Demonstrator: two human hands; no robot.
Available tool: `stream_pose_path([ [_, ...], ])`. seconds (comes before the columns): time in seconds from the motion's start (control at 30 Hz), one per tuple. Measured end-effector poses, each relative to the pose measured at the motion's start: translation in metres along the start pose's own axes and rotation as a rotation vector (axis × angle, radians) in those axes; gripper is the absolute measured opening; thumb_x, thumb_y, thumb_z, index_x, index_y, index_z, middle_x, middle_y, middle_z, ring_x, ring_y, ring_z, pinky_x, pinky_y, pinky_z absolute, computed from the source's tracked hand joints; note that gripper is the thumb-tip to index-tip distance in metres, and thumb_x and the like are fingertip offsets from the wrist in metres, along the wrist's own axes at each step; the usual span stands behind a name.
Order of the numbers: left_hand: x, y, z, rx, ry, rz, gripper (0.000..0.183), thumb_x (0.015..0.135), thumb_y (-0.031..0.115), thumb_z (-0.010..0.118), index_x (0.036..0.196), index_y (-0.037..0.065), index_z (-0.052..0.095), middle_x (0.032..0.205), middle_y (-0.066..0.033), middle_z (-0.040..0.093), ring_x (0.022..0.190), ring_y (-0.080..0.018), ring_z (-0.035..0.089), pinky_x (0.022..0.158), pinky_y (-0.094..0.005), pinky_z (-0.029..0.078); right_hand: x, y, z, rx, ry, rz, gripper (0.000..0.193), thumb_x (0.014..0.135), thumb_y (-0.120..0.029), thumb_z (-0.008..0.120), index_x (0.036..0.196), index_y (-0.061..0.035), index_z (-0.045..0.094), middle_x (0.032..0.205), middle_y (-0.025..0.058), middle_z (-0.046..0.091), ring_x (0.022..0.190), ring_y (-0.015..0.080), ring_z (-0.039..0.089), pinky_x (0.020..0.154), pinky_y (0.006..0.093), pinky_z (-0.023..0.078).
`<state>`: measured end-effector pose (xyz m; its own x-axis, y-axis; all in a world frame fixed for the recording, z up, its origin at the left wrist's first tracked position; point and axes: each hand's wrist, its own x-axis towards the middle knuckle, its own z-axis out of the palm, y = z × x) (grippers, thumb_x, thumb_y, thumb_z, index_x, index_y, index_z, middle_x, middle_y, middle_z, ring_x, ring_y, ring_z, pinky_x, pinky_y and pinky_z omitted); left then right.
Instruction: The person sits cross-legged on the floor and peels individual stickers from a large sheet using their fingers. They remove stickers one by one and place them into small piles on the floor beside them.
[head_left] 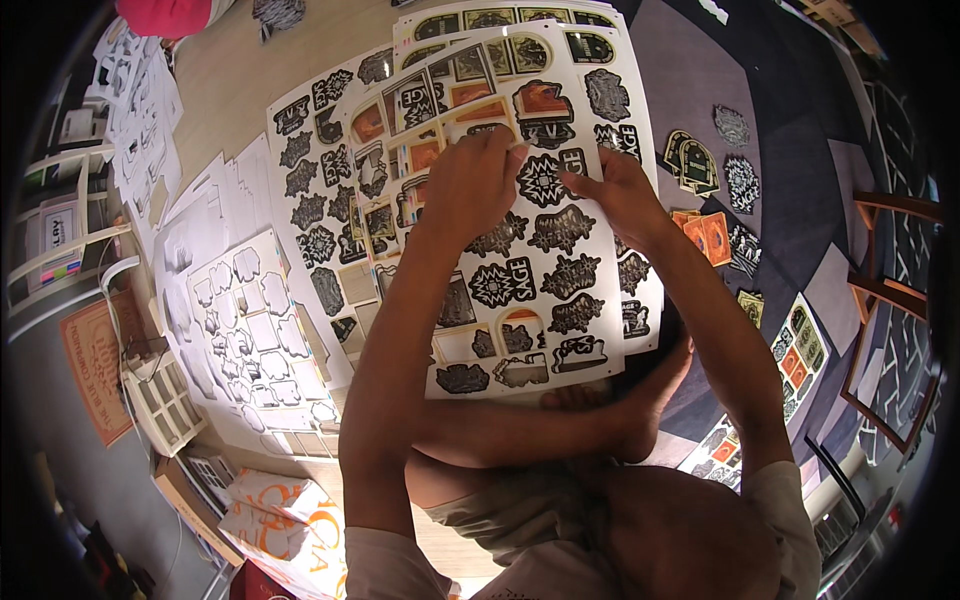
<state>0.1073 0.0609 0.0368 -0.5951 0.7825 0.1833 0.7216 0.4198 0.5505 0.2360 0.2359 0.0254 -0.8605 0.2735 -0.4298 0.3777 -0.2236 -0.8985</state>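
A large white sticker sheet (540,378) printed with dark emblem stickers lies tilted over my lap, with cut-out gaps showing in its left part. My left hand (472,185) is closed on its upper middle, with fingers curled and thumb beside a black-and-white starburst sticker (541,181). At the sheet's right edge my right hand (628,205) grips it, thumb on the front near that same sticker; its other fingers are partly hidden. More printed sheets (606,95) lie beneath and behind this one. Whether a sticker edge is lifted between my fingers is hard to make out.
Loose stickers lie in piles on the right: green-gold arches (690,163), orange cards (708,238) and dark emblems (742,185). Used sheets with cut-outs (245,330) spread at left. A white shelf (165,405), a printed bag (285,525) and a wooden frame (880,425) stand around.
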Motion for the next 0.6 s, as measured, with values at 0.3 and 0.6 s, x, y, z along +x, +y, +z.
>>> stream_pose_path([
  [0.3,0.020,0.005,0.017,-0.035,0.082,0.112,0.020,0.102,0.020,0.055,0.100,0.000,0.057,0.084,-0.0181,0.064,0.078,-0.0389,0.063,0.073,-0.0514,0.049,-0.002,-0.013,-0.019,0.207,-0.066,0.046,0.037,0.087,-0.003,0.076,0.121,0.0039,0.062,0.110,0.0112,0.071,0.094,0.0175,0.068,0.084,0.0333,0.056],
  [0.6,0.010,-0.007,0.044,-0.169,0.180,0.043,0.018,0.103,0.014,0.051,0.099,-0.001,0.059,0.081,-0.0227,0.065,0.079,-0.0443,0.062,0.073,-0.0513,0.045,0.008,0.008,-0.015,0.279,-0.097,0.064,0.038,0.086,0.000,0.077,0.121,0.0024,0.062,0.112,0.0094,0.070,0.096,0.0169,0.068,0.089,0.0338,0.057],
])
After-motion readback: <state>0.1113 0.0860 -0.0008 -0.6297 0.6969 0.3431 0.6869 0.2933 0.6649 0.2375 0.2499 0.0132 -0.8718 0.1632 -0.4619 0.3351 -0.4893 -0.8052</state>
